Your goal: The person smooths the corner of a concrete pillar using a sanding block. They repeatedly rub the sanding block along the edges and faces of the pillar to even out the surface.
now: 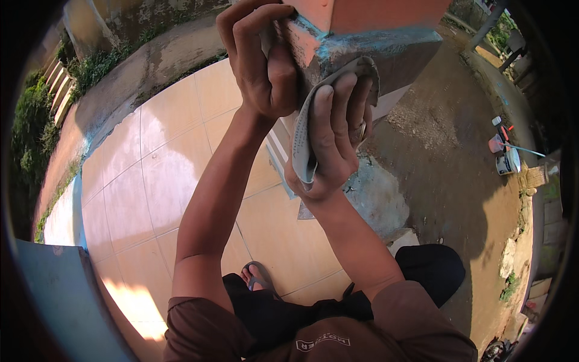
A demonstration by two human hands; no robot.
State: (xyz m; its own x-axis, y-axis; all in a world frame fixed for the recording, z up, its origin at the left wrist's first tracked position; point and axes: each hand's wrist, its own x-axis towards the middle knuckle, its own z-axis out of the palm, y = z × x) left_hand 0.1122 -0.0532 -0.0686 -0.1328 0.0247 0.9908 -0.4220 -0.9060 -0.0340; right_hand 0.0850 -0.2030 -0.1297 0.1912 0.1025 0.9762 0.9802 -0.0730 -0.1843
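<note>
A square pillar [386,17] stands in front of me, painted orange-pink above, with worn blue paint along a band and a bare grey-brown part below. My left hand [259,66] is hooked round its left side, fingers bent over the edge. With my right hand [335,130] I press a curled sheet of sandpaper [301,139] against the grey part near the corner. The sheet's pale back faces my palm, and it bends around my fingers. A ring shows on one finger. What lies under the sheet is hidden.
Beige floor tiles [175,181] spread below, with my sandalled foot [258,276] on them. A patch of bare concrete [377,193] adjoins the pillar's base. Brown dirt ground [446,175] lies to the right, with a white bucket [508,161] at its far side. A blue wall [66,295] rises lower left.
</note>
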